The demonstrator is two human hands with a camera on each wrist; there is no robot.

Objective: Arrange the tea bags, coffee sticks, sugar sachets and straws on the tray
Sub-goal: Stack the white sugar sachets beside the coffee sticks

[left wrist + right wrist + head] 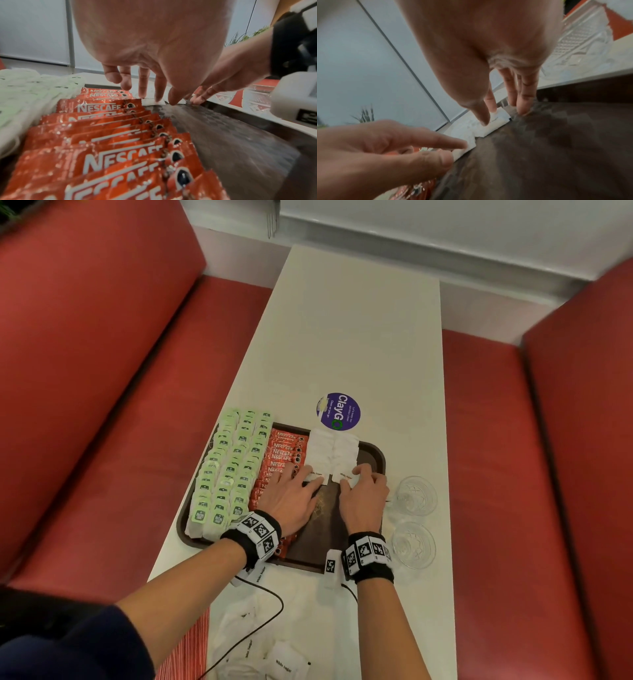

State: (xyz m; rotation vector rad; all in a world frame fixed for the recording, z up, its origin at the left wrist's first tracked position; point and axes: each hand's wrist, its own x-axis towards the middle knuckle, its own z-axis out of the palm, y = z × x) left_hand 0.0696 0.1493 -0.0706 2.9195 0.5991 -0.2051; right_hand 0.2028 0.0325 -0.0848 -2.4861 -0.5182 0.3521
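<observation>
A dark brown tray (376, 460) holds rows of green tea bags (226, 470) on its left. Red Nescafe sticks (284, 453) run down its middle. White sugar sachets (332, 451) lie in two columns at its far right. My left hand (294, 498) presses the nearest sachet of the left column (313, 475) with straight fingers. My right hand (363, 494) presses the nearest sachet of the right column (346, 475) with thumb and forefinger. In the left wrist view the fingertips (158, 99) stand on the sachets (150, 103) beyond the sticks (109, 135). No straws lie on the tray.
Two cut-glass cups (416, 496) (412, 544) stand just right of the tray. A purple round sticker (338, 411) lies beyond it. Loose sugar sachets (286, 664) and a red-striped bundle (191, 645) lie at the table's near end, crossed by black cables. Red benches flank the table.
</observation>
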